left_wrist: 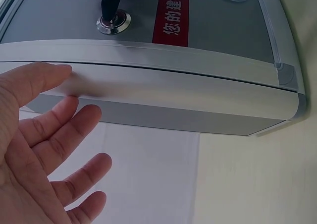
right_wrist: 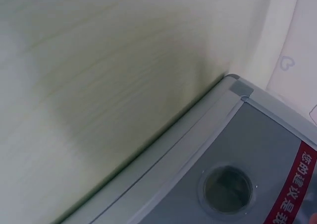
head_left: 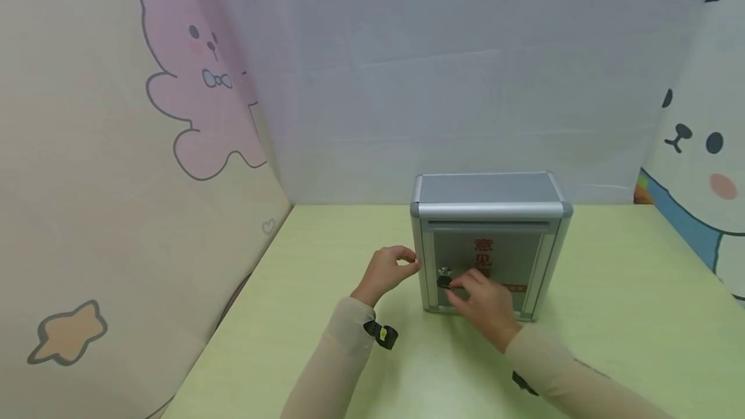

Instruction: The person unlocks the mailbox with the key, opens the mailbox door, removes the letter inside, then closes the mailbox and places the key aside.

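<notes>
Nearest, below and right of centre in the head view, the right hand pinches a black-headed key, while the left hand, loosely curved with lower fingers spread, is at the box's left edge, contact unclear. The key sits in the front's lock, its long axis running to the top of the left wrist view. The grey box stands upright on the bench, slotted front facing the lower edge, contents hidden, before a pale sheet.
</notes>
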